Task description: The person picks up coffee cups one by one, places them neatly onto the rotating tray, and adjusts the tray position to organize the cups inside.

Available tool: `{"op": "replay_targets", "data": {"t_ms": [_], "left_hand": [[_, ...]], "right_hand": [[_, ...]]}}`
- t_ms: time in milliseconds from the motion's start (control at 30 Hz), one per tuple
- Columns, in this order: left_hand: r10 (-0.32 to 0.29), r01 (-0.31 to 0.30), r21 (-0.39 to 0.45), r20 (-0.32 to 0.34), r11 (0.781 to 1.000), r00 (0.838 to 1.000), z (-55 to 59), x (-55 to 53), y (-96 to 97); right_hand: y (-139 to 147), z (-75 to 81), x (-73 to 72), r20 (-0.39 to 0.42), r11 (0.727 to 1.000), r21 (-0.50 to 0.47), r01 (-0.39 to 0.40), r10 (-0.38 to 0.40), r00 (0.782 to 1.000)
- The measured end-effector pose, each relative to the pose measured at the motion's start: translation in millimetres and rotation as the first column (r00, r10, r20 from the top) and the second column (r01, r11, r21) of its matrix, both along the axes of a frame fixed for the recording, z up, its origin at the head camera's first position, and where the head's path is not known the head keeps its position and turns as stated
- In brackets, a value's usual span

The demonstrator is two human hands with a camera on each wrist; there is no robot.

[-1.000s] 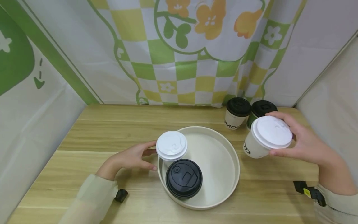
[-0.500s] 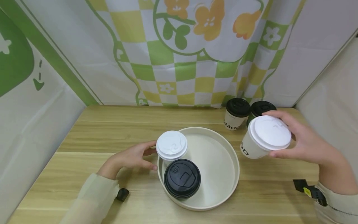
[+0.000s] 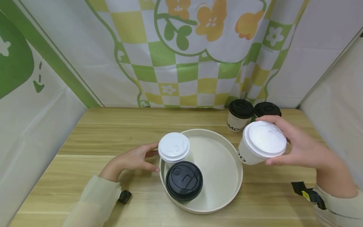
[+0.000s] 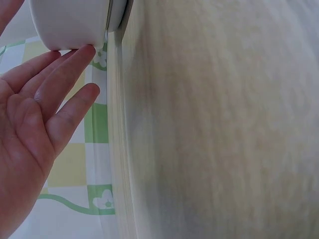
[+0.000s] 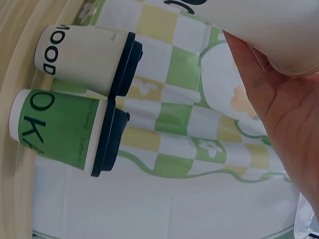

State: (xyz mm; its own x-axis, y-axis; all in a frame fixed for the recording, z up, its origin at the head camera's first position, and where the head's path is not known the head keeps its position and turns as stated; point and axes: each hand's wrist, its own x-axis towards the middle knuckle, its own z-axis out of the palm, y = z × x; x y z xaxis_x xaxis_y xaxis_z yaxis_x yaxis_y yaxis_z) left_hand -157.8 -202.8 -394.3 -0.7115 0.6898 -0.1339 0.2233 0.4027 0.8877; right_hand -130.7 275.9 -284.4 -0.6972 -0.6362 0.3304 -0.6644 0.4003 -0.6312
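My right hand (image 3: 300,146) grips a white-lidded paper cup (image 3: 263,142), holding it tilted beside the right rim of the round cream tray (image 3: 239,184). Thumb and fingers span the cup near its lid; its white wall (image 5: 269,25) shows in the right wrist view. My left hand (image 3: 136,158) is at the tray's left side, its fingertips against a second white-lidded cup (image 3: 173,146) and its thumb apart from it. In the left wrist view those fingers (image 4: 65,82) are nearly straight on the cup wall (image 4: 72,22). A black-lidded cup (image 3: 184,181) stands beside it in the tray.
Behind the tray, at the back right, stand a white cup with a black lid (image 3: 240,115) and a green cup (image 5: 60,129), also black-lidded. The wooden table (image 3: 122,123) ends at a checkered cloth (image 3: 187,74) hanging along the back.
My right hand has carried its white-lidded cup leftward, closer to the tray's rim. The left hand and the cups in the tray have stayed nearly in place.
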Motion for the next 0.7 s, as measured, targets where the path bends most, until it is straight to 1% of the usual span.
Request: {"op": "replay_targets", "data": {"t_ms": [200, 467, 700], "left_hand": [[-0.009, 0.009, 0.015, 0.003, 1.000, 1.000, 0.3, -0.5, 0.6], [-0.014, 0.014, 0.023, 0.003, 1.000, 1.000, -0.6, -2.0, 0.4], [-0.012, 0.012, 0.025, 0.016, 1.000, 1.000, -0.3, -1.7, 0.7]], "right_hand": [[-6, -2.4, -1.3, -0.018, 0.999, 0.010, -0.041, 0.041, 0.999], [-16, -6.3, -1.9, -0.020, 0.997, 0.001, -0.080, 0.080, 0.997], [-28, -11.1, -2.8, -0.005, 0.990, -0.058, -0.131, 0.131, 0.991]]}}
